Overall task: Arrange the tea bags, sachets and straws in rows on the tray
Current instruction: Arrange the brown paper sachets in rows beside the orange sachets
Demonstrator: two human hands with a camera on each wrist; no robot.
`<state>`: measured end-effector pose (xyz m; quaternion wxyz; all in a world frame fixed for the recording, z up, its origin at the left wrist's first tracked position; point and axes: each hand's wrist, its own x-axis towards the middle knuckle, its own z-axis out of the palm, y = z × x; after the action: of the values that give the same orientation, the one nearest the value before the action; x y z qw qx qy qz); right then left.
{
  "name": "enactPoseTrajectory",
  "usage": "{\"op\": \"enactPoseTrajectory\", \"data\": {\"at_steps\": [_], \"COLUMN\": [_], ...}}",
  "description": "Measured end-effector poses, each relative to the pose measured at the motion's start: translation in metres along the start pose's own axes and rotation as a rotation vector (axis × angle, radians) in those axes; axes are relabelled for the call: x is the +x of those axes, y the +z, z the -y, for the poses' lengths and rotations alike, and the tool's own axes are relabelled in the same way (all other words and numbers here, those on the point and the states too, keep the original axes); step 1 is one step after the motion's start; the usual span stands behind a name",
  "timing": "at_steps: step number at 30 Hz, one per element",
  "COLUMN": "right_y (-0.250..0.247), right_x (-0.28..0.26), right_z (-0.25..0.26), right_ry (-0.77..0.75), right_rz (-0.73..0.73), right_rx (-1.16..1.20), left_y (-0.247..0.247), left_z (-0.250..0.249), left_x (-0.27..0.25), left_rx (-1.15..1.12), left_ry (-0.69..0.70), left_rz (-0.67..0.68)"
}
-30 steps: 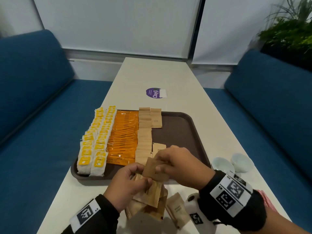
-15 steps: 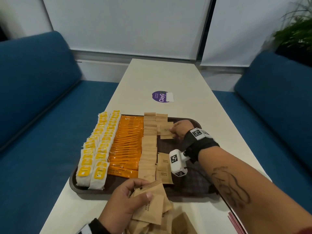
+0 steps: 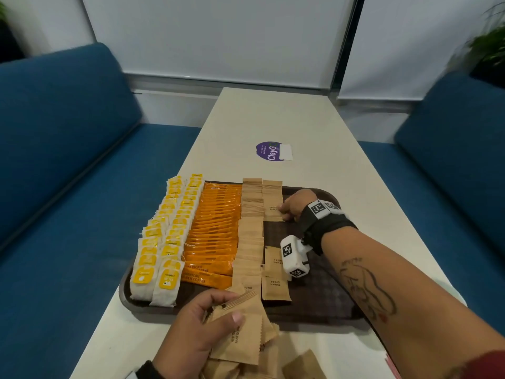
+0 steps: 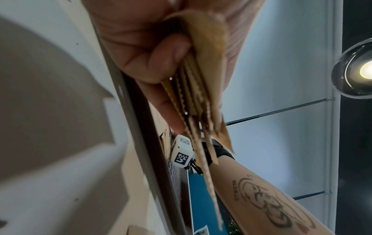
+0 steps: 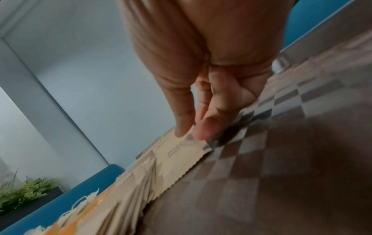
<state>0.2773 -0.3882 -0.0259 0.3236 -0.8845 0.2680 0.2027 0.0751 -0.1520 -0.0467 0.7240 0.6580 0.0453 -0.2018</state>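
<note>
Fingers (image 5: 209, 127) of the right hand (image 3: 293, 205) pinch the right edge of a flat kraft-paper sachet (image 3: 272, 212), thumb against forefinger, holding it at the near end of the short far row on the tray (image 3: 322, 294). Only the right wrist view shows this grip, along with the sachet's serrated edge and the tray's checkered, textured floor. The left hand (image 3: 195, 332) grips a fanned bundle (image 3: 240, 335) of the same brown sachets above the table (image 3: 273, 119), just near of the tray's near rim; the left wrist view shows their zigzag ends splayed between thumb and fingers. On the tray, from left: two rows of white tea bags (image 3: 164, 236) with yellow tags, a row of glossy orange sticks (image 3: 216, 233), and a long brown row (image 3: 250, 242). Two loose sachets (image 3: 274, 277) lie just right of that row. The tray's right half is bare dark plastic. More sachets (image 3: 300, 366) lie on the table at the near edge.
</note>
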Motion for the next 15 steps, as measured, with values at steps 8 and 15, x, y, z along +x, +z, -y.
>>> {"op": "enactPoseTrajectory", "data": {"at_steps": [8, 15], "right_y": [-0.007, 0.017], "right_x": [-0.089, -0.106], "right_z": [-0.028, -0.035], "right_ry": [-0.439, -0.45], "right_rz": [0.077, 0.187], "right_rx": [-0.069, -0.424], "left_y": [-0.008, -0.002], "left_z": [0.003, 0.006], "left_x": [-0.009, -0.018], "left_rx": [-0.018, -0.064], "left_ry": [0.027, 0.022], "left_rz": [0.048, 0.111]}}
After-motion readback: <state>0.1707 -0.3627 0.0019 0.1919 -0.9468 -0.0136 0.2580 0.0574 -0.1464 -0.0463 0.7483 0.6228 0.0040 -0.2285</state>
